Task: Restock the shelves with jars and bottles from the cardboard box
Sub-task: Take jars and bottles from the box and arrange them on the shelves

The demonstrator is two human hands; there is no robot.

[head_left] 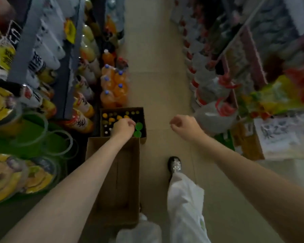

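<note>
While the left hand curls over the green caps at the cardboard box's right edge, grip one bottle neck firmly; the right hand hangs loosely curled, empty.

Bottles in box on floor, shelves left

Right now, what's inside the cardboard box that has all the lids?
The box holds bottles seen from above: yellow and orange caps, small white caps, two green caps. The left hand covers some, and the bottles' bodies stay hidden.
</note>
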